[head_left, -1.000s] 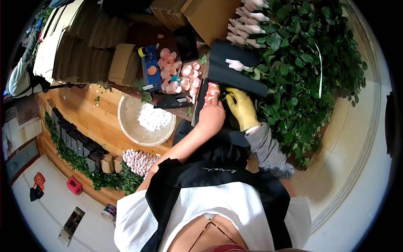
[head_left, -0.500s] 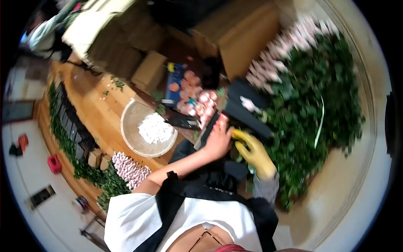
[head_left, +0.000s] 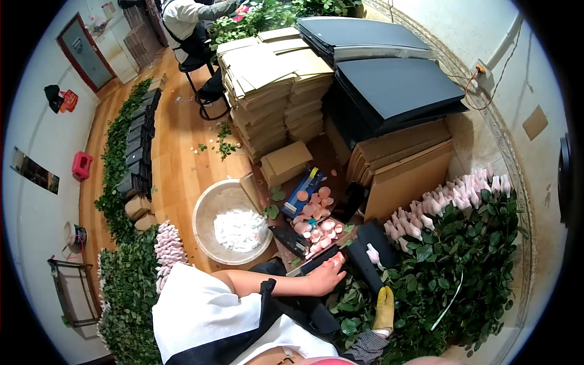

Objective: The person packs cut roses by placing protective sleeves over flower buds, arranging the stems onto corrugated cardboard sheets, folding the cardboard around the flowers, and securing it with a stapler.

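Observation:
Bare and bent at the wrist, my left hand [head_left: 326, 278] lies at the front edge of the tray of petals. Its fingers are curled around what looks like a pink rose, partly hidden by them. My right hand [head_left: 384, 310], in a yellow glove, rests over the leafy stems with its fingers stretched out and nothing visible in them. Just beyond its fingertips, a single pale pink rosebud [head_left: 373, 255] lies against a black padded block [head_left: 363, 250]. Loose pink petals [head_left: 316, 210] and blooms cover the tray beyond my left hand.
A large pile of rose stems with leaves [head_left: 450, 274] lies at right. A round tub [head_left: 202, 228] with white pieces stands at left. Behind are stacked cardboard [head_left: 274, 115], black sheets [head_left: 395, 88] and a blue box [head_left: 304, 191]. Another person [head_left: 182, 21] sits far back.
The view has tilted up and turned, showing more of the room. My right hand has moved away from my left, down onto the leaves. My left hand remains at the tray's edge.

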Demonstrator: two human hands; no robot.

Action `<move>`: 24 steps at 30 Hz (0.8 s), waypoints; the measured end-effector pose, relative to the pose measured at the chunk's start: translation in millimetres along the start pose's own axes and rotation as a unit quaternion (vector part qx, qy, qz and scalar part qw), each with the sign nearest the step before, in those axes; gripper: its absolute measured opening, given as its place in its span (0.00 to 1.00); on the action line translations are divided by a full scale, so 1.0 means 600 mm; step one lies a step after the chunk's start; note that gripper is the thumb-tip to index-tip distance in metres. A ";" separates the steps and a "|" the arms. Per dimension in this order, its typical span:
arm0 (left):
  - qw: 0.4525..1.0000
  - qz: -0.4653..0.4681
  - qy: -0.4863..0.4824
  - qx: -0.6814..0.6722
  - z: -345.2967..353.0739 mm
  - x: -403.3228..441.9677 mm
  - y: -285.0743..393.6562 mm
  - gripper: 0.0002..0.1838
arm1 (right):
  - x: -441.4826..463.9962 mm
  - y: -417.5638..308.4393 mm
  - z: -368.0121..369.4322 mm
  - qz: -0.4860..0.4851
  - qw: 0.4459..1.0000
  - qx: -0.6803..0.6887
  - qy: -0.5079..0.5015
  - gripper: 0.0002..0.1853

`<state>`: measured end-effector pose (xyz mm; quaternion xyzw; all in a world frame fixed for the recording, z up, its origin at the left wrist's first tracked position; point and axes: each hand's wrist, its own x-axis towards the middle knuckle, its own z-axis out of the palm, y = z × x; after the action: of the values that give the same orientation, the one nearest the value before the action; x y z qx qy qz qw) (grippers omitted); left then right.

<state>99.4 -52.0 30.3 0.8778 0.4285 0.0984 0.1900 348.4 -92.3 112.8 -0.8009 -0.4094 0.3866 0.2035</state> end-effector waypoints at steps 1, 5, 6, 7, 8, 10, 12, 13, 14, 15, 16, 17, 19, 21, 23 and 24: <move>1.000 0.001 -0.009 0.010 0.004 0.003 0.000 0.28 | 0.003 0.005 0.004 -0.016 1.000 0.019 0.003 0.31; 1.000 0.003 -0.030 0.008 0.002 0.007 0.000 0.27 | -0.003 -0.021 0.008 -0.152 0.977 0.145 0.035 0.28; 1.000 -0.004 -0.027 -0.008 -0.007 0.005 0.002 0.25 | -0.035 -0.074 -0.001 -0.155 0.973 0.159 0.063 0.26; 0.999 -0.009 -0.030 -0.008 -0.004 0.000 0.004 0.25 | -0.035 -0.067 -0.005 -0.174 0.969 0.156 0.084 0.25; 0.999 0.000 -0.028 0.018 -0.004 0.002 0.002 0.24 | -0.042 -0.060 0.001 -0.199 0.965 0.134 0.109 0.25; 0.996 0.002 -0.028 0.086 0.002 0.011 0.001 0.21 | -0.056 -0.058 0.011 -0.268 0.929 0.127 0.220 0.26; 0.998 -0.011 -0.032 0.053 -0.001 0.012 0.004 0.19 | -0.099 -0.079 -0.004 -0.257 0.901 0.201 0.287 0.26; 0.999 -0.018 -0.029 0.022 -0.019 0.012 0.006 0.18 | -0.103 -0.063 -0.030 -0.278 0.874 0.346 0.200 0.27; 0.997 -0.004 -0.062 0.039 -0.040 0.012 0.010 0.19 | -0.095 -0.035 -0.043 -0.322 0.890 0.184 0.265 0.29; 0.995 0.037 -0.053 0.075 -0.050 0.010 0.007 0.20 | -0.089 -0.012 -0.067 -0.346 0.888 0.253 0.168 0.29; 0.999 0.019 -0.029 0.037 -0.039 0.007 0.005 0.21 | -0.074 0.009 -0.084 -0.347 0.853 0.389 -0.035 0.30; 1.000 0.004 -0.003 -0.001 -0.029 0.003 0.004 0.23 | -0.065 0.023 -0.090 -0.304 0.831 0.433 -0.172 0.30; 1.000 -0.003 -0.006 -0.007 -0.024 -0.002 -0.003 0.23 | -0.041 -0.024 -0.065 -0.204 0.872 0.361 -0.260 0.30; 0.999 0.001 -0.032 0.005 -0.022 -0.014 -0.009 0.23 | -0.021 -0.099 -0.007 -0.185 0.920 0.214 -0.270 0.29; 0.999 0.011 -0.051 0.013 -0.022 -0.024 -0.014 0.24 | 0.004 -0.133 0.030 -0.211 0.920 0.121 -0.307 0.29; 0.998 0.014 -0.059 0.015 -0.023 -0.028 -0.015 0.24 | 0.002 -0.158 0.032 -0.232 0.925 0.025 -0.301 0.29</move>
<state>78.3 -56.8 38.9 0.8910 0.4052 0.0426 0.2003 286.4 -35.9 161.6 -0.5246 -0.6155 0.5616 0.1749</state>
